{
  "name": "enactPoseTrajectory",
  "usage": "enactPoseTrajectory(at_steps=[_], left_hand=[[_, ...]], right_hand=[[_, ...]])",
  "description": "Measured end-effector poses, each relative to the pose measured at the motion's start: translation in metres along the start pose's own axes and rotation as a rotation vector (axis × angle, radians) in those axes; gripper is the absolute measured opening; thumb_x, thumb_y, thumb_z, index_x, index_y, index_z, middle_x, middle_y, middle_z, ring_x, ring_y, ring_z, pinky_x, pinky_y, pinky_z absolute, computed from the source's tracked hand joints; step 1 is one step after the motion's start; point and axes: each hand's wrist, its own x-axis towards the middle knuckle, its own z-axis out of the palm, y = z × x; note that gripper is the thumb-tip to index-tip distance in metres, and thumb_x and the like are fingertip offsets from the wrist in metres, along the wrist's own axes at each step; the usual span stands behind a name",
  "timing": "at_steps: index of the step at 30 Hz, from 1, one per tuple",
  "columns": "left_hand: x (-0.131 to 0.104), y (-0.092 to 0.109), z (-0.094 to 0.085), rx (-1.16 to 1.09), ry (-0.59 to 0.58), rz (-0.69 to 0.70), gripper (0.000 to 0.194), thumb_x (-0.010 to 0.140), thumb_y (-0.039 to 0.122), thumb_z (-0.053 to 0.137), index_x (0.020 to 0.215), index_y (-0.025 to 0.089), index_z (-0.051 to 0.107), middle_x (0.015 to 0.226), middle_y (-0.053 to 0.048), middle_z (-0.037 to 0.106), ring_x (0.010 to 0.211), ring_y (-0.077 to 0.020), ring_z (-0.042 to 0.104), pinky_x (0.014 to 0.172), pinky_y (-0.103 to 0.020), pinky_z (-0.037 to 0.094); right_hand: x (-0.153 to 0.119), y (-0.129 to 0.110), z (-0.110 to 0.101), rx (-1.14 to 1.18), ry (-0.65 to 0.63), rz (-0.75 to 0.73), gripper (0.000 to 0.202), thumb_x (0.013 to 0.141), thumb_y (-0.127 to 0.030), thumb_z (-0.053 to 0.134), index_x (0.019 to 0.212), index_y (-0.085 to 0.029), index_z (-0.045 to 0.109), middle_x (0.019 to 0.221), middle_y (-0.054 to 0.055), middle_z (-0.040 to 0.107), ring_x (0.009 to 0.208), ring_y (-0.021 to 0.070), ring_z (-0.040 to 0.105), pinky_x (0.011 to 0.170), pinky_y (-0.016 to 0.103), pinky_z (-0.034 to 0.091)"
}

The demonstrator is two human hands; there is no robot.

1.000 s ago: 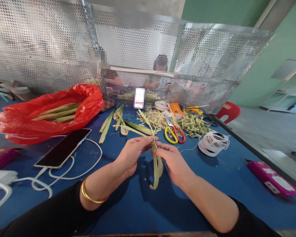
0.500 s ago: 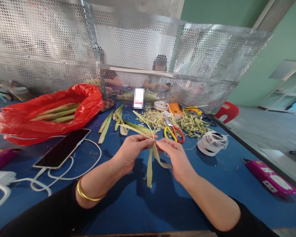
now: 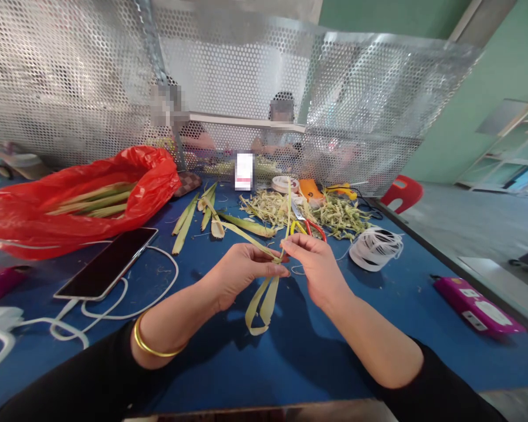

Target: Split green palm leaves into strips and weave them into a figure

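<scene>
Pale green leaf strips [image 3: 269,299] cross between my two hands above the blue table. My left hand [image 3: 246,269] pinches them where they meet, thumb and fingers pressed together. Close beside it on the right, my right hand [image 3: 310,258] grips a narrow strip that rises toward the back. Another strip runs out to the left from the pinch, and two ends hang below it, curling toward each other. Past my right hand lie scissors [image 3: 315,230] with one red and one yellow handle, partly hidden by the fingers.
A red plastic bag [image 3: 154,176] of leaves and a phone [image 3: 108,264] with white cables lie left. Leaf pieces [image 3: 185,225] and shredded scraps [image 3: 343,217] are behind. White cord [image 3: 374,249] and a purple box [image 3: 477,305] sit right. Two people are behind the perforated screen [image 3: 242,76].
The narrow strip now stands upright in my right hand, which has risen slightly. The hanging ends have shifted left and curled together. The view has moved a little.
</scene>
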Motion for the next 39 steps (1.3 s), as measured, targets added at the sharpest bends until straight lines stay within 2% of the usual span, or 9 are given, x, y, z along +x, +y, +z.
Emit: enactPoseTrajectory(at_steps=[2, 5, 8, 9, 12, 17, 21, 28, 39], left_hand=[[0.0, 0.0, 0.0, 0.004, -0.011, -0.026, 0.024, 0.056, 0.024, 0.081, 0.078, 0.017, 0.076, 0.077, -0.003, 0.074, 0.078, -0.0163, 0.063, 0.084, -0.027, 0.044], [-0.001, 0.0, 0.002, -0.017, -0.032, -0.074, 0.024, 0.057, 0.024, 0.079, 0.08, 0.015, 0.075, 0.071, -0.004, 0.074, 0.075, -0.0178, 0.066, 0.082, -0.03, 0.046], [-0.002, -0.001, 0.005, -0.001, -0.068, -0.074, 0.02, 0.056, 0.018, 0.077, 0.075, 0.015, 0.075, 0.069, -0.003, 0.073, 0.07, -0.0178, 0.066, 0.08, -0.031, 0.048], [-0.002, -0.003, 0.006, 0.011, -0.083, -0.069, 0.018, 0.056, 0.017, 0.076, 0.074, 0.015, 0.075, 0.069, -0.003, 0.073, 0.07, -0.0177, 0.065, 0.08, -0.031, 0.048], [-0.001, -0.007, 0.007, 0.03, -0.129, -0.056, 0.012, 0.057, 0.013, 0.073, 0.069, 0.014, 0.075, 0.067, -0.002, 0.072, 0.07, -0.0173, 0.065, 0.081, -0.031, 0.048], [-0.003, -0.005, 0.009, 0.061, -0.143, -0.077, 0.012, 0.055, 0.011, 0.072, 0.066, 0.015, 0.075, 0.066, -0.002, 0.072, 0.068, -0.017, 0.064, 0.077, -0.029, 0.049], [-0.005, 0.0, 0.01, 0.08, -0.162, -0.105, 0.009, 0.056, 0.011, 0.07, 0.061, 0.017, 0.074, 0.064, -0.002, 0.072, 0.065, -0.0157, 0.063, 0.074, -0.028, 0.048], [-0.003, -0.002, 0.01, 0.084, -0.199, -0.119, 0.008, 0.056, 0.014, 0.073, 0.063, 0.017, 0.074, 0.065, -0.004, 0.072, 0.063, -0.0148, 0.064, 0.07, -0.026, 0.048], [-0.002, 0.002, 0.0, 0.0, -0.296, -0.155, 0.035, 0.062, 0.014, 0.074, 0.097, 0.016, 0.068, 0.078, -0.005, 0.075, 0.071, -0.0148, 0.067, 0.077, -0.028, 0.048]], right_hand=[[0.003, 0.002, -0.002, -0.099, 0.087, -0.048, 0.018, 0.07, -0.035, 0.066, 0.072, -0.017, 0.062, 0.065, -0.001, 0.058, 0.065, 0.0153, 0.054, 0.068, 0.031, 0.044], [0.005, -0.002, -0.007, -0.368, 0.274, -0.335, 0.037, 0.069, -0.034, 0.069, 0.103, -0.021, 0.063, 0.096, 0.006, 0.063, 0.088, 0.0209, 0.058, 0.078, 0.035, 0.046], [0.003, -0.008, -0.009, -0.632, 0.12, -0.555, 0.018, 0.077, -0.029, 0.066, 0.093, -0.024, 0.068, 0.103, 0.006, 0.065, 0.1, 0.022, 0.057, 0.089, 0.038, 0.042], [0.002, -0.01, -0.009, -0.675, 0.026, -0.552, 0.007, 0.078, -0.027, 0.064, 0.083, -0.024, 0.069, 0.096, 0.004, 0.067, 0.095, 0.021, 0.059, 0.09, 0.038, 0.041], [-0.001, -0.01, -0.005, -0.672, -0.138, -0.427, 0.008, 0.075, -0.02, 0.065, 0.067, -0.021, 0.064, 0.078, 0.001, 0.067, 0.081, 0.0182, 0.061, 0.088, 0.038, 0.041], [-0.004, -0.008, -0.001, -0.452, -0.162, -0.217, 0.006, 0.073, -0.023, 0.064, 0.069, -0.019, 0.061, 0.071, -0.001, 0.062, 0.065, 0.014, 0.057, 0.063, 0.029, 0.047], [-0.004, -0.009, -0.001, -0.269, -0.128, -0.038, 0.016, 0.072, -0.033, 0.066, 0.069, -0.019, 0.06, 0.063, -0.003, 0.056, 0.051, 0.0104, 0.049, 0.042, 0.022, 0.038], [-0.004, -0.006, 0.002, -0.235, -0.045, -0.058, 0.014, 0.07, -0.029, 0.067, 0.065, -0.018, 0.06, 0.065, -0.002, 0.058, 0.059, 0.0112, 0.051, 0.053, 0.024, 0.043], [0.001, -0.011, 0.0, -0.147, -0.023, -0.011, 0.016, 0.068, -0.03, 0.067, 0.063, -0.017, 0.061, 0.057, -0.004, 0.053, 0.055, 0.0095, 0.044, 0.052, 0.024, 0.036]])
